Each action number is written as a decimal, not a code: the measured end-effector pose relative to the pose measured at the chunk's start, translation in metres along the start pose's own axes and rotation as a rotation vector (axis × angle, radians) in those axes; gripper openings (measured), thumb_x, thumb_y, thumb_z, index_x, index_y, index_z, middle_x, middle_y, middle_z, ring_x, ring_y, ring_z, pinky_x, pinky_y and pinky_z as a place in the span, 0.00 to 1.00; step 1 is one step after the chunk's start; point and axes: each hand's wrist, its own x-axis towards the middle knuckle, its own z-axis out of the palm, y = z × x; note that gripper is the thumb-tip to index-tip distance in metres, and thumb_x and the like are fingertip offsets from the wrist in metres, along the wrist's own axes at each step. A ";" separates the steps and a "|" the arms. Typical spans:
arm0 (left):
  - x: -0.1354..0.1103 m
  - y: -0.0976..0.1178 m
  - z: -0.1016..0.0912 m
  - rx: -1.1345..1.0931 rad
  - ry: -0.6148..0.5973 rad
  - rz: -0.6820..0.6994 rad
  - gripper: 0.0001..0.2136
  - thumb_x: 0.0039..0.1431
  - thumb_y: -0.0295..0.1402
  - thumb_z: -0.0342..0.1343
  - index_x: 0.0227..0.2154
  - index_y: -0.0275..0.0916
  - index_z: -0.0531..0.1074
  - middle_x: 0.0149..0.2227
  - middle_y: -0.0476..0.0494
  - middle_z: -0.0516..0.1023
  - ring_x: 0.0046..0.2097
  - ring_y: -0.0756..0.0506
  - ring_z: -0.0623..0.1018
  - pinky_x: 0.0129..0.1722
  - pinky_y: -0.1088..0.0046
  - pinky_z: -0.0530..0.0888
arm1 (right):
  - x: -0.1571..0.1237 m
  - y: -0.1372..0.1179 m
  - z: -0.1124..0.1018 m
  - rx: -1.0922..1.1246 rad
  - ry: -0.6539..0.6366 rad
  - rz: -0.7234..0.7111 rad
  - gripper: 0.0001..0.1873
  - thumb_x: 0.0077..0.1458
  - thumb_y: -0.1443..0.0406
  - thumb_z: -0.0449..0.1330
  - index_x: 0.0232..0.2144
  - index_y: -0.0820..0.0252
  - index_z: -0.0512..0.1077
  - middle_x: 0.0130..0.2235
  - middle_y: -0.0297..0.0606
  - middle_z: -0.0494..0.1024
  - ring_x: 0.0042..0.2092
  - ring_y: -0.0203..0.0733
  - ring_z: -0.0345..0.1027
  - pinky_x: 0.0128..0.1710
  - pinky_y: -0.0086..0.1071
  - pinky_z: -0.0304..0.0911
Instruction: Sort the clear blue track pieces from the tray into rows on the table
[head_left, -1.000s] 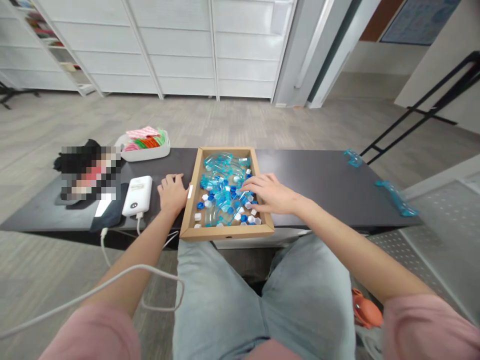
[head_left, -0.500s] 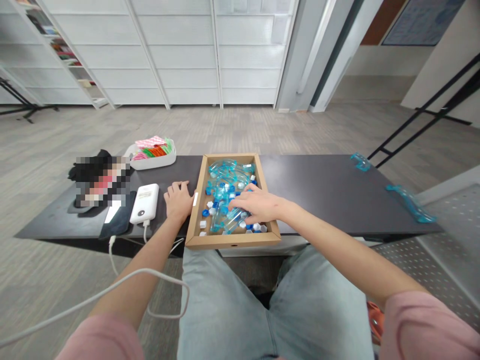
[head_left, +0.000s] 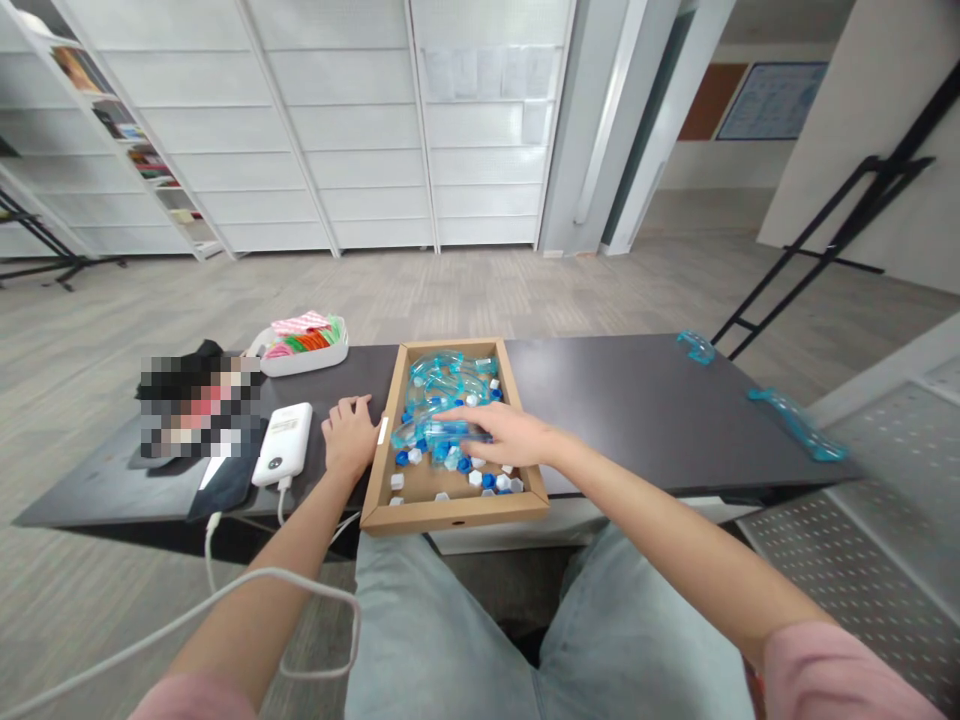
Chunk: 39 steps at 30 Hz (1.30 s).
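Note:
A shallow cardboard box (head_left: 456, 517) holds translucent blue curved plastic pieces (head_left: 442, 368) and small blue and white hexagonal pieces (head_left: 488, 481). Inside it, my right hand (head_left: 514, 433) has its fingers closed around the end of a clear blue plastic tube piece (head_left: 429, 431), which lies crosswise over the others; the fingertips are partly hidden. My left hand (head_left: 350, 437) rests flat on the dark table just outside the box's left wall, fingers apart and holding nothing.
To the left are a white power bank (head_left: 283, 444) with a cable, a dark flat pouch (head_left: 229, 475) and a white tray (head_left: 306, 358) of colourful strips. Two translucent blue pieces, one curved (head_left: 696, 347) and one long (head_left: 799, 425), lie at the table's right end.
The clear tube piece has turned from slanting to nearly crosswise and shifted left and up in the box, with my right hand at it. My left hand stays beside the box. The view has tilted up.

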 end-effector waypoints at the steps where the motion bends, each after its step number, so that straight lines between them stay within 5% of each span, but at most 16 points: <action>1: 0.001 -0.001 0.001 -0.002 0.003 -0.001 0.36 0.78 0.48 0.40 0.79 0.33 0.66 0.75 0.17 0.64 0.73 0.20 0.66 0.73 0.42 0.63 | -0.001 0.000 -0.001 -0.029 0.013 -0.010 0.30 0.56 0.61 0.74 0.61 0.35 0.87 0.31 0.27 0.80 0.32 0.47 0.66 0.44 0.41 0.63; 6: 0.003 -0.003 0.005 -0.006 0.024 0.000 0.35 0.78 0.48 0.39 0.78 0.38 0.68 0.74 0.19 0.66 0.73 0.21 0.68 0.72 0.43 0.65 | 0.000 0.011 -0.001 -0.073 0.137 -0.028 0.24 0.65 0.51 0.71 0.62 0.35 0.83 0.52 0.34 0.87 0.50 0.56 0.77 0.56 0.50 0.70; 9: 0.001 -0.002 0.004 0.000 0.029 0.010 0.37 0.78 0.48 0.37 0.78 0.32 0.68 0.74 0.16 0.66 0.72 0.20 0.68 0.71 0.43 0.65 | 0.004 0.021 0.002 0.081 0.251 0.016 0.24 0.59 0.49 0.74 0.57 0.36 0.83 0.47 0.36 0.85 0.49 0.56 0.76 0.53 0.50 0.71; 15: 0.000 0.000 0.000 0.019 0.010 0.002 0.38 0.77 0.48 0.38 0.79 0.31 0.68 0.75 0.16 0.66 0.73 0.20 0.68 0.72 0.43 0.65 | 0.014 0.028 0.004 0.396 0.324 0.121 0.30 0.53 0.50 0.75 0.58 0.36 0.82 0.29 0.28 0.71 0.30 0.46 0.60 0.33 0.41 0.59; 19: 0.002 -0.002 0.002 0.016 0.010 0.006 0.38 0.77 0.48 0.39 0.79 0.29 0.67 0.75 0.15 0.66 0.72 0.20 0.69 0.72 0.43 0.66 | 0.013 0.025 0.005 0.449 0.328 0.084 0.24 0.55 0.52 0.73 0.55 0.35 0.85 0.25 0.26 0.66 0.29 0.44 0.56 0.37 0.42 0.62; 24: 0.006 -0.006 0.009 0.028 0.041 0.007 0.35 0.78 0.49 0.38 0.78 0.39 0.71 0.73 0.20 0.69 0.72 0.21 0.70 0.71 0.43 0.67 | 0.013 0.028 0.005 0.476 0.337 0.059 0.20 0.56 0.53 0.71 0.52 0.33 0.86 0.24 0.25 0.63 0.28 0.44 0.54 0.44 0.47 0.67; 33: 0.007 -0.005 0.011 -0.011 0.044 -0.022 0.39 0.78 0.48 0.32 0.76 0.30 0.71 0.74 0.18 0.69 0.72 0.22 0.70 0.73 0.42 0.66 | 0.027 0.027 -0.021 0.373 0.238 0.023 0.21 0.55 0.53 0.70 0.52 0.37 0.87 0.26 0.26 0.68 0.26 0.43 0.58 0.43 0.49 0.72; 39: 0.008 -0.004 0.009 -0.043 0.039 -0.042 0.39 0.79 0.51 0.30 0.75 0.35 0.71 0.74 0.21 0.69 0.74 0.23 0.69 0.74 0.43 0.64 | 0.047 0.039 -0.037 0.476 0.222 -0.003 0.17 0.54 0.53 0.71 0.47 0.38 0.88 0.30 0.27 0.74 0.25 0.40 0.58 0.44 0.50 0.75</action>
